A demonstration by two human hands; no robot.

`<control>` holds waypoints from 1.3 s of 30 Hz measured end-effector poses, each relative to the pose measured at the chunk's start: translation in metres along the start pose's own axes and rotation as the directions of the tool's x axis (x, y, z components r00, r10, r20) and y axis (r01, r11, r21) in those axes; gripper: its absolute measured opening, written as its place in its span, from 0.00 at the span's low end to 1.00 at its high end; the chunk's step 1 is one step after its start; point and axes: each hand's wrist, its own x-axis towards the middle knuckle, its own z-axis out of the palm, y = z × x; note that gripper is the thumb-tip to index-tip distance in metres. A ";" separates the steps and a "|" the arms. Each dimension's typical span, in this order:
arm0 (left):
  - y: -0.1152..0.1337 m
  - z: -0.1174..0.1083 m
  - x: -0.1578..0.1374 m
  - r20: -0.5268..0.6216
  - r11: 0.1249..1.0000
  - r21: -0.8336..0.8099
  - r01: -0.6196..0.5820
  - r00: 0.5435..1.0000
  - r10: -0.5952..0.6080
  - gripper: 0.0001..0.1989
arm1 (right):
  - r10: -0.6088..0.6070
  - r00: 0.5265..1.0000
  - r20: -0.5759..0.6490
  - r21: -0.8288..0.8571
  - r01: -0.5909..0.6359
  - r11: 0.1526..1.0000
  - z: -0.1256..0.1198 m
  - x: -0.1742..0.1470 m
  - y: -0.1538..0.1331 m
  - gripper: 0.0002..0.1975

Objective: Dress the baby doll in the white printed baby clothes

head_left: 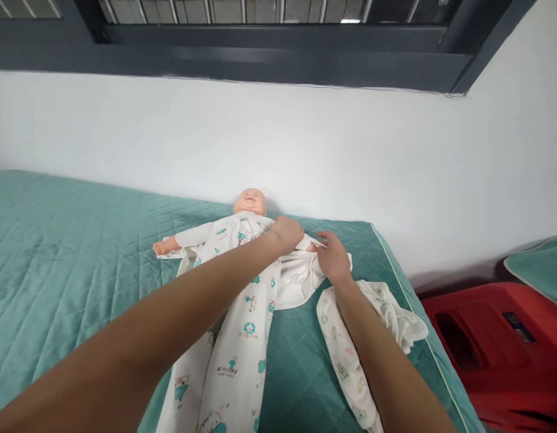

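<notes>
Doll (250, 202) on its back on bed (80, 252); looks like sleeve (304, 242) work. Left hand (288, 233) curled by its shoulder, right hand (334, 256) fingers bent at sleeve end, can't tell if either grips. Next calls for a firm pinch there, sleeve eased evenly

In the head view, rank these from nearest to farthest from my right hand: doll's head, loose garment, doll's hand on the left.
From your right hand:
1. Loose garment: just below it, partly behind your right forearm.
2. Doll's head: up and to the left, near the wall.
3. Doll's hand: far across on the left.
</notes>
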 end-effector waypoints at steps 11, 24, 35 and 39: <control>-0.031 -0.011 -0.020 -0.072 0.998 0.047 0.035 0.997 -0.031 0.16 | 0.022 0.999 -0.032 0.127 -0.018 0.992 -0.004 0.005 0.009 0.18; -0.023 0.001 -0.010 -0.054 0.994 -0.093 0.055 0.997 -0.060 0.18 | -0.030 0.991 -0.128 0.416 0.081 0.906 -0.006 0.011 0.018 0.15; -0.089 0.050 -0.143 -0.289 0.585 -0.795 0.158 0.750 -0.595 0.18 | -0.244 0.949 0.199 0.204 0.203 0.958 0.004 -0.035 -0.059 0.13; -0.100 0.089 -0.167 -0.067 0.110 -0.994 0.020 0.683 -0.727 0.21 | -0.196 0.879 0.434 0.228 0.103 0.968 0.030 -0.045 -0.094 0.22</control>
